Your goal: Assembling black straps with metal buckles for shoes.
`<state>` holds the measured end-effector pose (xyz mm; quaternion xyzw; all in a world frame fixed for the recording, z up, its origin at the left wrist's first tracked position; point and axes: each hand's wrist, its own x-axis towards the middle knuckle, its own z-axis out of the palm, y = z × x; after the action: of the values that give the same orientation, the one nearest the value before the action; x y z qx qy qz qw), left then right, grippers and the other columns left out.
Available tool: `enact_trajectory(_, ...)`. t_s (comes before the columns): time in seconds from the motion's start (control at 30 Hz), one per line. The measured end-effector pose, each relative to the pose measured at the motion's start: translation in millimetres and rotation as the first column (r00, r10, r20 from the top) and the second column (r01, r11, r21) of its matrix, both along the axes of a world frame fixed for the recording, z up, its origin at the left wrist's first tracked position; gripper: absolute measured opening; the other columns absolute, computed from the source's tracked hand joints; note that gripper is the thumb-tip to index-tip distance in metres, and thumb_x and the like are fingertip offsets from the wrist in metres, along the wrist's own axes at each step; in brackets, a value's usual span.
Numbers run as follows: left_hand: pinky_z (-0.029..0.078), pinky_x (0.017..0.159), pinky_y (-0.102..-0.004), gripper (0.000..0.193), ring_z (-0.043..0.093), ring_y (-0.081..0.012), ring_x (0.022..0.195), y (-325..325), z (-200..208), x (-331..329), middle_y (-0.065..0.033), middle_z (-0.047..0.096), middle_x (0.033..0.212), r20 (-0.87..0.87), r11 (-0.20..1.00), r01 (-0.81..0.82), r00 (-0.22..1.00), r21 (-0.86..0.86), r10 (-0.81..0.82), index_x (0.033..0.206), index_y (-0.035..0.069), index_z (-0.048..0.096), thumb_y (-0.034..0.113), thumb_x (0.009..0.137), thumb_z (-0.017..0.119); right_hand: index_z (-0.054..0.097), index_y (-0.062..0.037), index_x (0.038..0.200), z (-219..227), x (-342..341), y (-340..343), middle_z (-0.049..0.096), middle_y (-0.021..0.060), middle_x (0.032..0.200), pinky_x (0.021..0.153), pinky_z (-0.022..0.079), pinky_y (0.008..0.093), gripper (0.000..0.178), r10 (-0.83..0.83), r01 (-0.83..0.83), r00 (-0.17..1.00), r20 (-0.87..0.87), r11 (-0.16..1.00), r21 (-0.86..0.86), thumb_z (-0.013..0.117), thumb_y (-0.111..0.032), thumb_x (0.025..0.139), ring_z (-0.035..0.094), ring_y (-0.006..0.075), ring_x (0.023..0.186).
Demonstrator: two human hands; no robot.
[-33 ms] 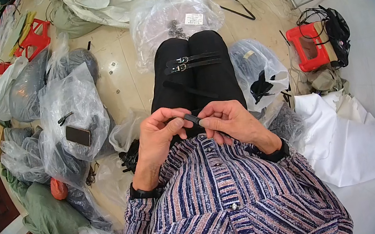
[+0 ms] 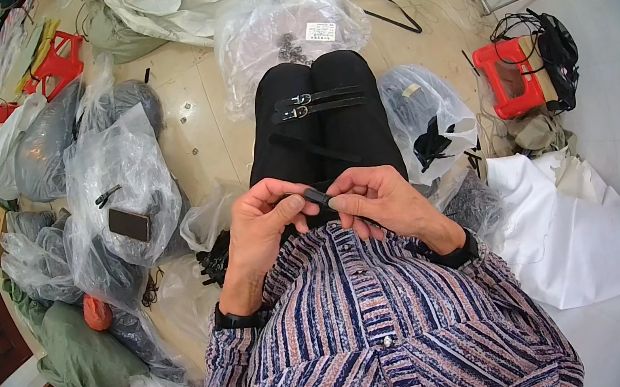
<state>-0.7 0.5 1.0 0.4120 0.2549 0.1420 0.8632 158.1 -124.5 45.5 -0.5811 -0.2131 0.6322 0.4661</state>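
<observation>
Between both hands, over my lap, is a short black strap (image 2: 318, 197), bent or folded where the fingers meet. My left hand (image 2: 265, 211) pinches its left end between thumb and fingers. From the other side my right hand (image 2: 378, 198) grips it, thumb on top. The rest of this strap is hidden by the fingers and dark trousers. Two black straps with silver buckles (image 2: 300, 112) lie side by side across my thighs near the knees. A further plain black strap (image 2: 312, 149) rests on the thighs, closer to my hands.
Past my knees lies a clear plastic bag (image 2: 239, 41) with small dark pieces on it. An open bag (image 2: 436, 90) holding black straps stands at my right. On bags at left lie a dark phone (image 2: 129, 224) and small snips (image 2: 108, 196). White sheeting (image 2: 579, 230) spreads at right.
</observation>
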Motion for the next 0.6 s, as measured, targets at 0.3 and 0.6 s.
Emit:
enact_trajectory(0.3,0.042,0.05,-0.0197,0.027,0.054,-0.0102,0.061,2,14,1,-0.0062,0.059,0.079,-0.172,0.987,-0.06,0.984,-0.151,0.034,0.109,-0.003,0.055,0.014,0.087,0.053,0.055,0.0027,0.097,-3,-3,2,0.057,0.0045,0.064,0.035,0.037,0.0175,0.019,-0.005,0.005,1.0,-0.015,1.0,-0.011,0.054,-0.013,0.086,0.052,0.0064,0.046)
enact_trajectory(0.6,0.047,0.062,-0.0226,0.028,0.058,-0.0122,0.072,-1,9,2,-0.0076,0.061,0.087,-0.065,0.936,-0.11,0.993,-0.334,0.094,0.109,-0.003,0.056,0.006,0.083,0.058,0.055,0.0023,0.098,-5,-5,5,0.058,0.0052,0.064,0.035,0.037,0.0179,0.021,0.009,-0.009,1.0,-0.024,1.0,-0.009,0.054,-0.015,0.086,0.052,0.0068,0.045)
